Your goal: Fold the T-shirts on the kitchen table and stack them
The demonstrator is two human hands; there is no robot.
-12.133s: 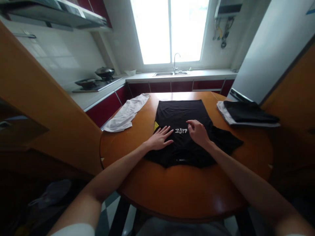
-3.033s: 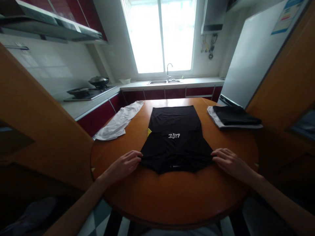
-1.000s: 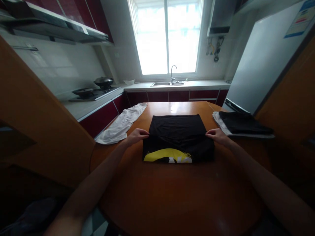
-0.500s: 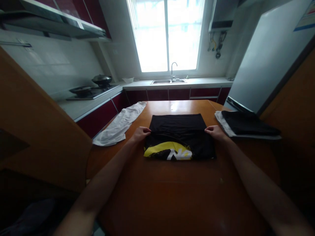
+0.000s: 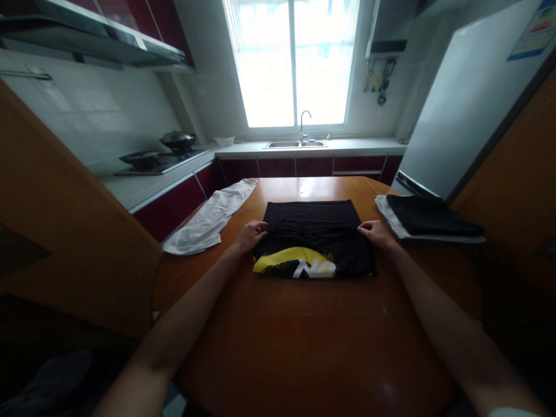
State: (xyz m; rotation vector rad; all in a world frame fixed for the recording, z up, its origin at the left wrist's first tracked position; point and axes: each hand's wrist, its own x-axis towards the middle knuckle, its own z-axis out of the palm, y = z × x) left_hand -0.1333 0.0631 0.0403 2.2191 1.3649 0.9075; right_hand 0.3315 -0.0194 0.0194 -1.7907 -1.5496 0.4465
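A black T-shirt (image 5: 319, 217), folded into a flat rectangle, lies in the middle of the wooden table. A yellow and white print shows along its near edge. At the shirt's left edge is my left hand (image 5: 251, 235), thumb and fingers closed at the cloth beside the fold line. Opposite it, my right hand (image 5: 374, 233) pinches the right edge at about the same height. The fingertips of both hands partly cover the edges they touch.
White clothing (image 5: 212, 217) lies along the left side of the wooden table (image 5: 304, 341). Folded black and white garments (image 5: 430, 217) are stacked at the right. Beyond are a sink (image 5: 295, 144), a stove (image 5: 163, 162) and a fridge (image 5: 460, 98).
The fingers of my left hand have shifted slightly at the shirt's edge. My right hand and the shirt look almost the same; the view has moved a little.
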